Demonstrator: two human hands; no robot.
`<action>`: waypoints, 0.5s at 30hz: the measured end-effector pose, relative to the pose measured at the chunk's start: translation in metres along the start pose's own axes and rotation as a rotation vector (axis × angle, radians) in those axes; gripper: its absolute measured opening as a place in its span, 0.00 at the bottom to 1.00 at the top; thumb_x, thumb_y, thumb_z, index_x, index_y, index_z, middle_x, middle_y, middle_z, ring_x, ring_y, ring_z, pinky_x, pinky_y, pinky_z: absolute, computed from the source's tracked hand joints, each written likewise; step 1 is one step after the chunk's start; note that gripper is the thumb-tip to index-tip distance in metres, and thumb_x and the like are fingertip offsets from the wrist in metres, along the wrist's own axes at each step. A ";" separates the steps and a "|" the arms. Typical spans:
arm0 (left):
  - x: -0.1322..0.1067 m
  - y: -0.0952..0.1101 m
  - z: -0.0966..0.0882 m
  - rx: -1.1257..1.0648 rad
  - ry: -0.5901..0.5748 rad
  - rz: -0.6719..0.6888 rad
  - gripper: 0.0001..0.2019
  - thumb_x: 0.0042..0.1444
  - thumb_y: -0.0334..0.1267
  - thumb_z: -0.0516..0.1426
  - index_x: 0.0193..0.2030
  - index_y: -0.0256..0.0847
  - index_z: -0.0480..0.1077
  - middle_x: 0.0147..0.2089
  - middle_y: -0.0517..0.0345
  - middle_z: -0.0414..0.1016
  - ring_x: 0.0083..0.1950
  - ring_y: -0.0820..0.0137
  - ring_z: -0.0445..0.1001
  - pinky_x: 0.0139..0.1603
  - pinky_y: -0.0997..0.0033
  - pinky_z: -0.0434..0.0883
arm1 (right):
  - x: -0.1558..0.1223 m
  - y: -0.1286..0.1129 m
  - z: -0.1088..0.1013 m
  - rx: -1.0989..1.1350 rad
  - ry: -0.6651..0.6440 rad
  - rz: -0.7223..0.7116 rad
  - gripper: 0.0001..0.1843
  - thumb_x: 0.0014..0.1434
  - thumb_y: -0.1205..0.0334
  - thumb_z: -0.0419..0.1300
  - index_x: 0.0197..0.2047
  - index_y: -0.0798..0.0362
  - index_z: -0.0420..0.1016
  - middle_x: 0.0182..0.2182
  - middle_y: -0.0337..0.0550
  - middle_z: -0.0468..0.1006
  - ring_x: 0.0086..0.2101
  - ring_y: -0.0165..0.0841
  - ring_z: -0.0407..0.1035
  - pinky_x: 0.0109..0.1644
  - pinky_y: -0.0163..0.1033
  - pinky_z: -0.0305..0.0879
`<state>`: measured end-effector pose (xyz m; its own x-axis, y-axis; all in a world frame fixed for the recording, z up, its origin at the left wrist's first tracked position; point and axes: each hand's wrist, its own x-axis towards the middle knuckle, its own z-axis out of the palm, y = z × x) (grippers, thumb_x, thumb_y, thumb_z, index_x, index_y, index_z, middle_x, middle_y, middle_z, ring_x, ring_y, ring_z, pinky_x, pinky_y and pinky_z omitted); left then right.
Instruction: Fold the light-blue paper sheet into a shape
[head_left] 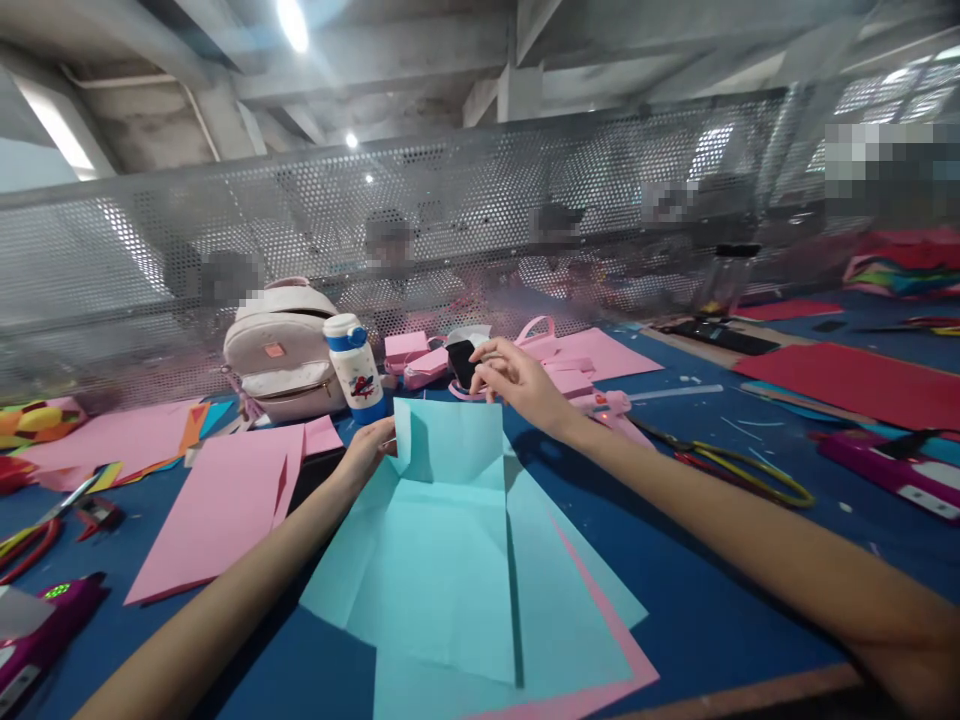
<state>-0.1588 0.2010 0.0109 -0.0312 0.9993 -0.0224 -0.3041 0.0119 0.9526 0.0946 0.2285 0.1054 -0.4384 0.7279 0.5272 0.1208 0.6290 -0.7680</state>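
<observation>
A creased light-blue paper sheet lies on the blue table in front of me, its far flap folded upright. My left hand pinches the flap's left edge. My right hand grips the flap's upper right corner, fingers curled. A pink sheet peeks out from under the blue paper at the right.
Pink sheets lie to the left. A white backpack and a white-and-blue bottle stand behind the paper. Scissors rest at the right, red paper further right. A perforated metal screen lines the far edge, people behind it.
</observation>
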 end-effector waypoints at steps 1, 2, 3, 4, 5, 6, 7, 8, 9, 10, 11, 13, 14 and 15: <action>0.000 0.002 0.000 0.004 -0.004 -0.008 0.09 0.64 0.40 0.59 0.42 0.33 0.72 0.36 0.57 0.76 0.32 0.73 0.75 0.33 0.70 0.75 | -0.001 -0.007 -0.003 -0.071 -0.060 -0.022 0.15 0.63 0.50 0.53 0.46 0.50 0.66 0.32 0.41 0.78 0.29 0.32 0.72 0.34 0.36 0.66; 0.000 0.004 0.000 0.003 -0.002 -0.003 0.09 0.63 0.39 0.60 0.40 0.34 0.73 0.34 0.57 0.76 0.31 0.72 0.75 0.32 0.71 0.75 | -0.004 -0.013 -0.005 -0.162 -0.103 -0.041 0.14 0.63 0.51 0.55 0.47 0.50 0.68 0.35 0.42 0.78 0.31 0.33 0.73 0.37 0.37 0.67; -0.001 0.008 0.001 -0.003 0.006 0.015 0.09 0.61 0.39 0.61 0.39 0.34 0.74 0.33 0.56 0.77 0.30 0.70 0.76 0.31 0.70 0.74 | -0.007 -0.017 -0.006 -0.257 -0.137 -0.052 0.15 0.63 0.52 0.56 0.49 0.50 0.68 0.38 0.43 0.79 0.35 0.35 0.73 0.40 0.38 0.67; -0.001 0.014 0.002 -0.011 0.019 0.045 0.09 0.59 0.39 0.62 0.38 0.33 0.76 0.33 0.54 0.78 0.31 0.68 0.76 0.32 0.70 0.74 | -0.010 -0.020 -0.008 -0.338 -0.165 -0.060 0.16 0.62 0.53 0.58 0.52 0.50 0.68 0.41 0.44 0.79 0.37 0.36 0.74 0.43 0.40 0.67; -0.002 0.022 0.003 -0.020 0.036 0.085 0.10 0.57 0.40 0.63 0.40 0.34 0.76 0.34 0.51 0.79 0.32 0.65 0.77 0.33 0.68 0.74 | -0.013 -0.022 -0.009 -0.398 -0.180 -0.063 0.17 0.62 0.54 0.58 0.53 0.49 0.68 0.42 0.44 0.79 0.39 0.37 0.74 0.45 0.41 0.67; -0.003 0.032 0.005 -0.025 0.060 0.137 0.11 0.56 0.40 0.63 0.41 0.34 0.77 0.37 0.50 0.80 0.34 0.64 0.78 0.34 0.68 0.74 | -0.016 -0.022 -0.010 -0.431 -0.189 -0.062 0.18 0.62 0.55 0.59 0.54 0.49 0.68 0.43 0.44 0.79 0.40 0.38 0.74 0.46 0.42 0.67; -0.006 0.044 0.008 -0.027 0.093 0.202 0.11 0.55 0.39 0.63 0.42 0.35 0.77 0.40 0.49 0.80 0.35 0.64 0.78 0.36 0.68 0.74 | -0.018 -0.021 -0.012 -0.439 -0.191 -0.058 0.18 0.62 0.55 0.58 0.54 0.49 0.68 0.43 0.44 0.79 0.41 0.38 0.74 0.47 0.42 0.67; -0.011 0.056 0.011 -0.030 0.137 0.280 0.10 0.55 0.39 0.63 0.42 0.37 0.76 0.41 0.52 0.80 0.38 0.65 0.79 0.38 0.69 0.74 | -0.021 -0.019 -0.013 -0.430 -0.181 -0.052 0.17 0.63 0.55 0.57 0.54 0.49 0.69 0.43 0.45 0.79 0.41 0.38 0.74 0.47 0.42 0.67; -0.018 0.068 0.015 -0.028 0.175 0.362 0.09 0.56 0.40 0.63 0.41 0.40 0.76 0.42 0.55 0.80 0.40 0.66 0.78 0.41 0.71 0.74 | -0.023 -0.017 -0.015 -0.411 -0.168 -0.049 0.16 0.64 0.55 0.57 0.53 0.50 0.69 0.43 0.45 0.79 0.42 0.38 0.74 0.47 0.42 0.67; -0.029 0.078 0.019 -0.002 0.207 0.472 0.07 0.56 0.40 0.63 0.41 0.42 0.76 0.44 0.58 0.79 0.44 0.67 0.78 0.45 0.72 0.73 | -0.024 -0.015 -0.017 -0.392 -0.153 -0.049 0.16 0.64 0.54 0.56 0.53 0.50 0.70 0.44 0.45 0.79 0.42 0.38 0.74 0.47 0.42 0.68; -0.044 0.086 0.023 0.124 0.247 0.655 0.07 0.59 0.41 0.61 0.42 0.43 0.76 0.45 0.57 0.78 0.46 0.66 0.77 0.49 0.70 0.73 | -0.026 -0.013 -0.019 -0.381 -0.143 -0.054 0.15 0.65 0.54 0.55 0.52 0.50 0.70 0.44 0.46 0.79 0.43 0.39 0.74 0.47 0.42 0.68; -0.085 0.092 0.030 0.168 0.261 0.726 0.06 0.59 0.43 0.61 0.41 0.48 0.77 0.45 0.60 0.78 0.50 0.63 0.76 0.55 0.66 0.71 | -0.029 -0.010 -0.020 -0.389 -0.143 -0.078 0.15 0.65 0.56 0.54 0.52 0.50 0.71 0.45 0.47 0.79 0.44 0.39 0.73 0.48 0.43 0.68; -0.108 0.089 0.033 0.186 0.205 0.686 0.06 0.57 0.45 0.63 0.41 0.53 0.77 0.44 0.59 0.79 0.51 0.59 0.76 0.52 0.63 0.74 | -0.030 -0.009 -0.021 -0.405 -0.151 -0.090 0.15 0.65 0.57 0.54 0.52 0.50 0.71 0.46 0.46 0.79 0.45 0.39 0.73 0.49 0.43 0.68; -0.132 0.084 0.035 0.169 0.132 0.598 0.09 0.53 0.46 0.65 0.41 0.57 0.77 0.42 0.57 0.79 0.52 0.54 0.76 0.46 0.60 0.77 | -0.031 -0.008 -0.020 -0.424 -0.160 -0.100 0.15 0.64 0.59 0.54 0.53 0.49 0.70 0.47 0.46 0.78 0.46 0.39 0.73 0.50 0.43 0.68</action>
<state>-0.1470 0.0713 0.1042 -0.2696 0.8219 0.5017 -0.0438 -0.5309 0.8463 0.1253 0.2062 0.1023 -0.5945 0.6279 0.5022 0.4101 0.7741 -0.4823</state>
